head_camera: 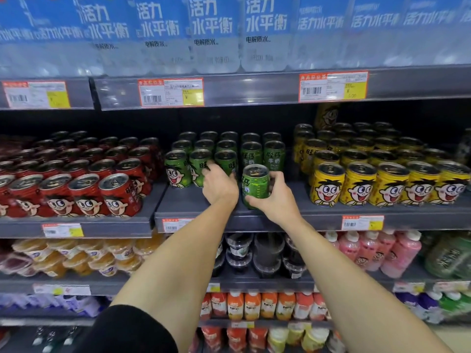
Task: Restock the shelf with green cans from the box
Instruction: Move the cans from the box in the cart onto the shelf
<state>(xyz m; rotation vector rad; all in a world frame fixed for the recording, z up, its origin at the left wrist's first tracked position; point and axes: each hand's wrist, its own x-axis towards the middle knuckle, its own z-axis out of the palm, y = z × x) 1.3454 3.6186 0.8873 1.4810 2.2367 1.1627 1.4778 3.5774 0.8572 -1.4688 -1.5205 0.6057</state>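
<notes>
Both hands at the green cans on the middle shelf (318,212).

The right hand (276,200) grips 1 green can (255,184) — fingers and thumb curled round it, upright at the shelf's front edge, just right of the stocked green cans (178,168). The left hand (219,186) reaches into that front row, fingers touching a can there — whether it holds one I cannot tell. Red cans (119,193) stand left, yellow cans (356,184) right.
</notes>
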